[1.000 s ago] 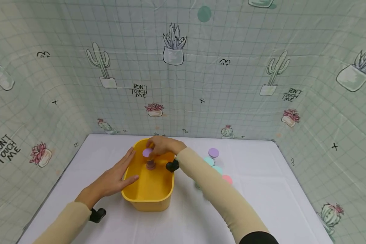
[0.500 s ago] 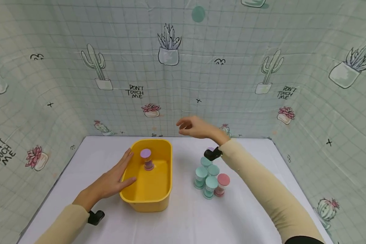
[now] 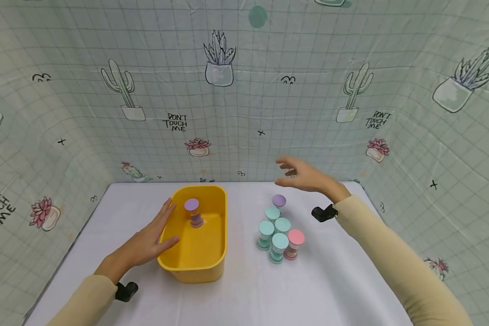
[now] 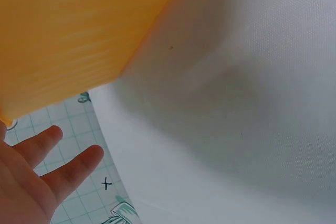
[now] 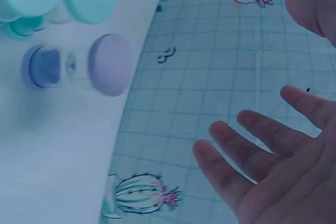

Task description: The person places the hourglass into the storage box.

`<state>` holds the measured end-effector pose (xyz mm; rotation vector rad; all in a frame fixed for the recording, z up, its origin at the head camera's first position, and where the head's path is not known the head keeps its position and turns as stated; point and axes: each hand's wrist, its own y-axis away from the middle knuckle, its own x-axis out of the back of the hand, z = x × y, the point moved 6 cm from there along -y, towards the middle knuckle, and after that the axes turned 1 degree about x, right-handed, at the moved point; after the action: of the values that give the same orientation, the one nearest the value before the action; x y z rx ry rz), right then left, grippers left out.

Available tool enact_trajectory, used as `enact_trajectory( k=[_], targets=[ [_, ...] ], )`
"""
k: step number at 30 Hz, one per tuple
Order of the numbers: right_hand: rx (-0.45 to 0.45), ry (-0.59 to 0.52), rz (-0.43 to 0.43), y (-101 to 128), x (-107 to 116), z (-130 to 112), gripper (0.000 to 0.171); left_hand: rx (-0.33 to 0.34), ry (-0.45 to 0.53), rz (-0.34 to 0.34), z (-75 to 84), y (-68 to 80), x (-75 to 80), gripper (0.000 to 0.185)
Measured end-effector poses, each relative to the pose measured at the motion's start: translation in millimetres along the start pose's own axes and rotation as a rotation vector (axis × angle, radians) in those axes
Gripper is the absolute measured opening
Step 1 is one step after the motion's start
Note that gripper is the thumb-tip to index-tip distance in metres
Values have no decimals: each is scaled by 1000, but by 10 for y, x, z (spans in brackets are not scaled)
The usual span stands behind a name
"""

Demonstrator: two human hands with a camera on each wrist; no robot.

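Observation:
A yellow plastic tub [image 3: 203, 246] stands on the table, and my left hand [image 3: 144, 242] rests on its left rim with straight fingers. Inside the tub one purple-capped sand timer [image 3: 194, 213] stands upright. My right hand [image 3: 303, 175] hovers with spread fingers above the table's back part, holding nothing. Just below it is a second purple sand timer [image 5: 109, 65], narrow-waisted with dark sand at its base. Several teal sand timers [image 3: 279, 244] and one pink sand timer [image 3: 295, 238] stand upright in a cluster nearer me. The left wrist view shows the tub's outer wall [image 4: 79, 30] and some fingers.
A white cloth [image 3: 244, 290] covers the table. Beyond its back edge hangs a grid-patterned curtain [image 3: 252, 99] printed with cacti, which also runs along both sides. Bare cloth lies between the tub and the timers.
My right hand has let go of the purple timer in the tub, risen out and moved right, over near the other purple timer. My left hand has stayed on the tub's rim.

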<state>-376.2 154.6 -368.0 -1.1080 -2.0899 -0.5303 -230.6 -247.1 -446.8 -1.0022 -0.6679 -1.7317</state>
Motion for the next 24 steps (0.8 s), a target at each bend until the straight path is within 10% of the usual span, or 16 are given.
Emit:
enact_trajectory(
  k=[24],
  targets=[
    [-178, -280, -105, 151, -643, 741, 77, -13, -4, 2, 20, 5, 2, 89]
  ],
)
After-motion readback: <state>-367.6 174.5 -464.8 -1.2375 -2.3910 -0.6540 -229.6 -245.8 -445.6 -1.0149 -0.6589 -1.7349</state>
